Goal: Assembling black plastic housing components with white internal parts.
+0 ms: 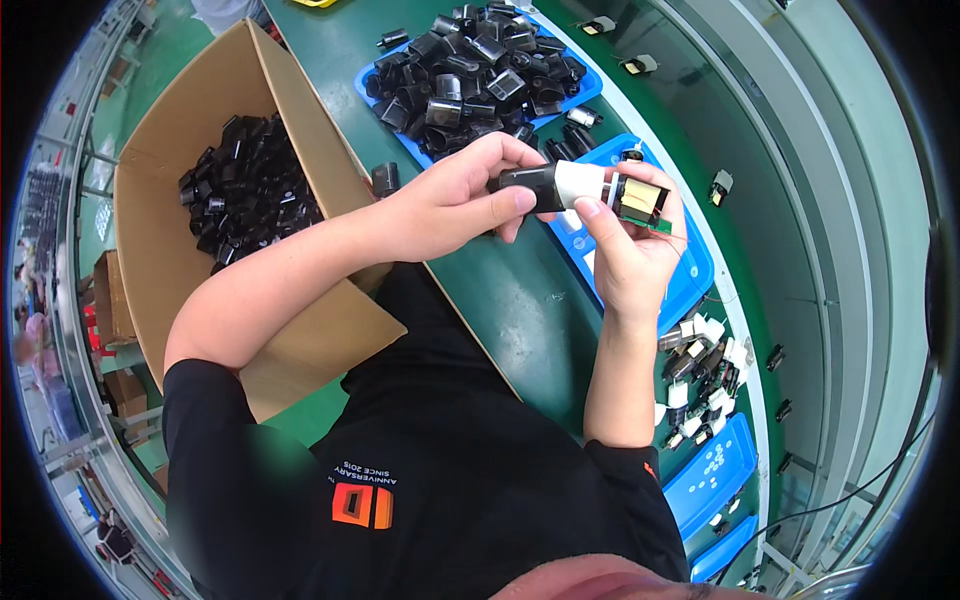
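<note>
Above the green table [510,310], my left hand [465,190] grips a black plastic housing [532,186] between thumb and fingers. The housing's right end meets a white plastic piece [579,183]. My right hand [640,255] pinches a small circuit board assembly [641,198] with a yellow-wrapped transformer, its thumb resting by the white piece. A narrow gap shows between the white piece and the board. Whether the housing and white piece are joined or only touching, I cannot tell. Beneath my right hand lies a blue tray [697,272].
Black housings fill a blue tray [590,88] at the back and a cardboard box [150,190] on the left. One housing [385,179] stands near the box. White-and-black parts [705,375] lie piled at right, near a blue tray [735,455] with small discs. Beyond, a green belt carries units [720,187].
</note>
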The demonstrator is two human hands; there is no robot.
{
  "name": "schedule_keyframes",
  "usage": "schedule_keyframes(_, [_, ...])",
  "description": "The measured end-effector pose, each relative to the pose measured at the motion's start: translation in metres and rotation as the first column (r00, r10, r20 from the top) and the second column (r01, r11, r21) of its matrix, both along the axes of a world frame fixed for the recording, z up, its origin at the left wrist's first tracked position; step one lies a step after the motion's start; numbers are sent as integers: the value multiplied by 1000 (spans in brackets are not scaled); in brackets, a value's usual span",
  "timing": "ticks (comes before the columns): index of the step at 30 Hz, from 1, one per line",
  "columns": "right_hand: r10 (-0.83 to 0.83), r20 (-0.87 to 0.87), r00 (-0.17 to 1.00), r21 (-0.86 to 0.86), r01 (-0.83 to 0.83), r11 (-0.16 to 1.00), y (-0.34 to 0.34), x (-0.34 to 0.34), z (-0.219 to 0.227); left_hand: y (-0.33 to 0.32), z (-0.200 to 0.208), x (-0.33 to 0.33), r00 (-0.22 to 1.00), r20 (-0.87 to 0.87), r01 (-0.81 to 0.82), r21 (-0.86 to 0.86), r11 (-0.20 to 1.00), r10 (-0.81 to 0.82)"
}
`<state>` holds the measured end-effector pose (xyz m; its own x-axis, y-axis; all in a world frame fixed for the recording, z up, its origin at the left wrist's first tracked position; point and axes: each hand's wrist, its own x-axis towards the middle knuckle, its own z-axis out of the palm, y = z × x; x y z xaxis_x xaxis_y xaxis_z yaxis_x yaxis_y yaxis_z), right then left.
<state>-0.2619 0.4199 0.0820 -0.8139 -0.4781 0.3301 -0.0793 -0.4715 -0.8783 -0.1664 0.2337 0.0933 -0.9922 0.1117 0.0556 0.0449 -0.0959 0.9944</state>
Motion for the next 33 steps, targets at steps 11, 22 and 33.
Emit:
schedule_keyframes(11, [88,210,974,-14,-87,996,-21,4,-11,-4,-9,-4,980,-148,-144,-59,988,134])
schedule_keyframes(22, [227,-11,974,259,-216,941,1,-1,4,4,2,0,983,-122,-167,-266,949,139])
schedule_keyframes(33, [186,-162,969,243,-144,959,-7,2,1,4,4,2,964,-199,-238,-354,904,176])
